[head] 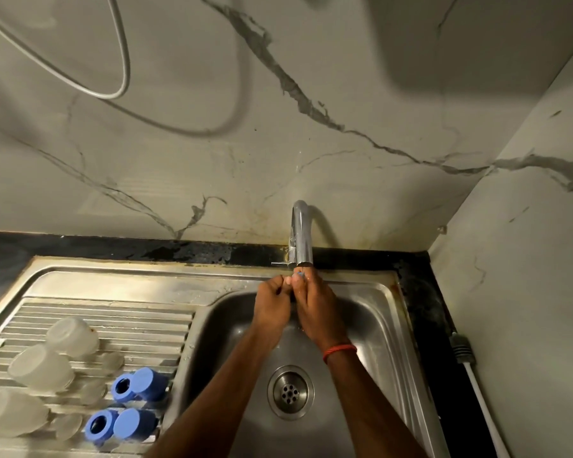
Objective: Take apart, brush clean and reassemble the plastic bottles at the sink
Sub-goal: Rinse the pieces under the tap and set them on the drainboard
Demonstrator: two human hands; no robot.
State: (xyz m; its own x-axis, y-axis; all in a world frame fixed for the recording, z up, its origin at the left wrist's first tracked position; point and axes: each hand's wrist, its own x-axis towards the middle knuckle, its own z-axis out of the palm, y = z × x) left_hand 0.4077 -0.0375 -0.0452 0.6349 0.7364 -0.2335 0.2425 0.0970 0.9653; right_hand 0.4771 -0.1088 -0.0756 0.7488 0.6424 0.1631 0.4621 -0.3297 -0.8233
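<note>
Marble-veined wall panels are backing a steel sink (377, 312), over whose basin both hands are being held together just under the tap (301, 233) spout. A small blue piece (300, 274) is being pinched at the fingertips of the right hand (316, 312); the left hand (272, 310) is being pressed against it with curled fingers, though whether it is gripping too cannot be told. Three translucent bottle bodies (42, 366) and two blue caps (139, 385) are lying on the ribbed drainboard (113, 314), well apart from the hands.

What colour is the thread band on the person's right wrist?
Orange-red; the thread band shows best in the head view.
</note>
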